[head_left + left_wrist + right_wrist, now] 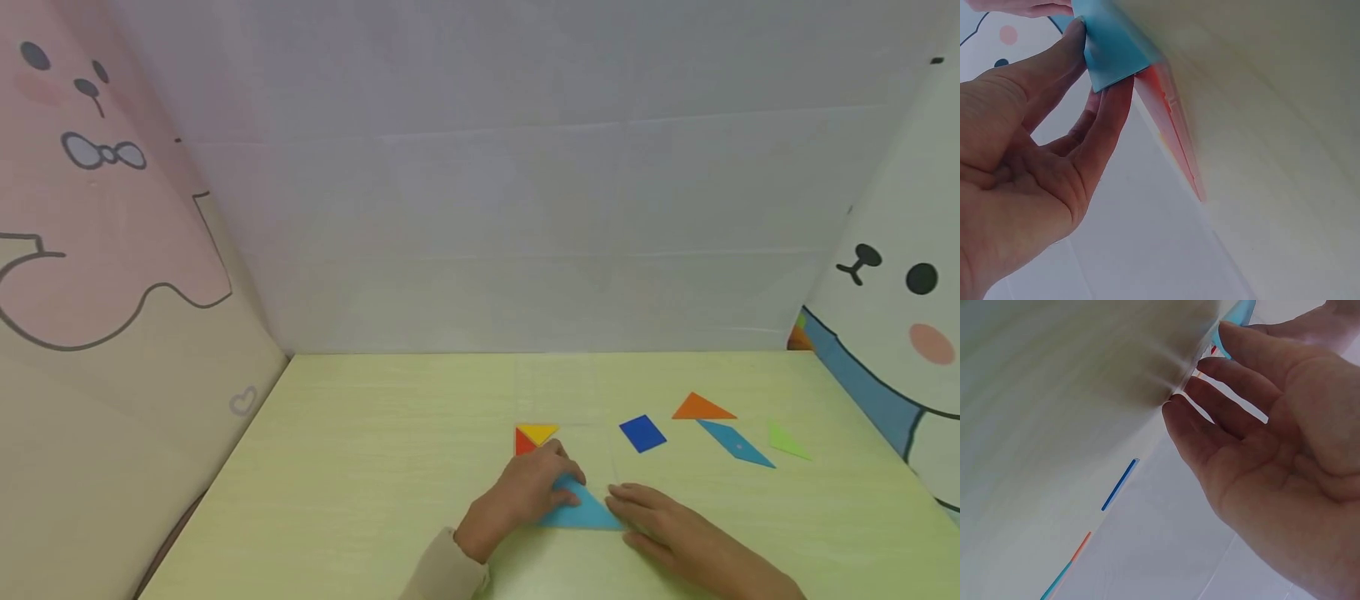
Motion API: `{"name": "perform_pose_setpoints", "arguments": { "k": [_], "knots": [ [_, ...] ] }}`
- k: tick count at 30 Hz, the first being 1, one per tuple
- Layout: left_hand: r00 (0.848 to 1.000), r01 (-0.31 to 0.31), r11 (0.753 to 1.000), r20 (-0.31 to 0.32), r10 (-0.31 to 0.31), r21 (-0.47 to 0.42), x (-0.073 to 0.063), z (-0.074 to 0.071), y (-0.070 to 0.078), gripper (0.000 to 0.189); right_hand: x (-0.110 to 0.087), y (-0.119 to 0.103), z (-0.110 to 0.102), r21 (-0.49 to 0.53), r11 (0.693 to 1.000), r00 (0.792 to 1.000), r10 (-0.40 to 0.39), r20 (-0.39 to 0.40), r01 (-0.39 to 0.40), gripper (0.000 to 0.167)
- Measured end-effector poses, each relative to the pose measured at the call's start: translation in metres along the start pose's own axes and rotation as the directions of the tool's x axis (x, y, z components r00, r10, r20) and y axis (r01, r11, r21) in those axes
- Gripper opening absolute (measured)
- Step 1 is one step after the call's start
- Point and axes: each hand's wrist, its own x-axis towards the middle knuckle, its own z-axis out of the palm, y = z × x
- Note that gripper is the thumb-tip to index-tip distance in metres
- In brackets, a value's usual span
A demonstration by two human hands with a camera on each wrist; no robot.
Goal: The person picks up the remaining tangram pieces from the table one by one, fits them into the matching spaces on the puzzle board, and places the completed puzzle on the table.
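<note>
A large light blue tangram triangle [581, 515] lies near the front of the table. My left hand [525, 492] reaches over it and pinches it between thumb and fingers, as the left wrist view shows on the triangle [1113, 50]. Just beyond the left hand sit a red triangle [522, 442], partly covered by that hand, and a yellow triangle [542, 432] against it. My right hand [667, 533] rests on the table with fairly straight fingers, its fingertips beside the right corner of the light blue triangle. Whether they touch it is hard to tell.
Toward the right lie a dark blue square [642, 433], an orange triangle [702, 407], a blue parallelogram [737, 444] and a light green triangle [784, 442]. A pale wall [525, 208] rises behind the table [360, 467], with printed panels at both sides.
</note>
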Motion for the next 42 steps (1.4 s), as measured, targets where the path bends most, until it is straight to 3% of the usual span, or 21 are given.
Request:
{"name": "perform_pose_setpoints", "arguments": {
  "k": [8, 13, 23, 32, 42],
  "knots": [
    [1.000, -0.023, 0.998, 0.000, 0.023, -0.053, -0.002, 0.002, 0.001, 0.025, -0.003, 0.000, 0.001, -0.022, 0.999, 0.997, -0.051, -0.057, 0.050, 0.054],
    [1.000, -0.012, 0.998, -0.006, 0.011, -0.063, -0.006, 0.004, 0.002, 0.030, -0.003, 0.001, 0.000, -0.015, 0.999, 0.997, -0.053, -0.053, 0.052, 0.055],
    [1.000, -0.015, 0.999, 0.006, 0.015, 0.030, -0.014, 0.005, 0.007, 0.035, -0.002, 0.003, 0.001, -0.005, 0.999, 0.999, -0.032, -0.029, 0.032, 0.055],
    [0.999, -0.044, 0.990, -0.021, 0.047, 0.135, -0.019, 0.010, 0.012, 0.032, -0.001, 0.001, 0.000, 0.011, 1.000, 1.000, -0.010, -0.009, 0.011, 0.057],
    [0.998, -0.044, 0.985, -0.033, 0.051, 0.167, -0.021, 0.012, 0.014, 0.031, 0.001, -0.001, 0.000, 0.032, 0.999, 1.000, 0.020, 0.013, -0.020, 0.057]
  ]
}}
